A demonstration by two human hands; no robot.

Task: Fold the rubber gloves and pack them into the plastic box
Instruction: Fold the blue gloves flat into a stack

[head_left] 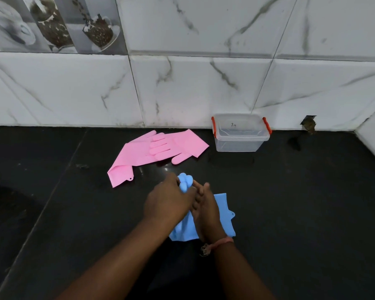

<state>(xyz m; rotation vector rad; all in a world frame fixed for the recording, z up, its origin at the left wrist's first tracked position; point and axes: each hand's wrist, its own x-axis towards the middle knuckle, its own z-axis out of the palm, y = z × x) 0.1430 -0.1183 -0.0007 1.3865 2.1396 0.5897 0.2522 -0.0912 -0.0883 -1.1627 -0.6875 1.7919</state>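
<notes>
Pink gloves (158,150), flat and overlapping, lie on the black desk (301,202) near the marble-tiled wall (193,87). At centre, the left hand (169,202) and right hand (206,207), close together, both grip a crumpled blue glove (224,210). Far right, the clear plastic box (240,133), lidded with orange clips, stands against the wall; bare desk surrounds it.
</notes>
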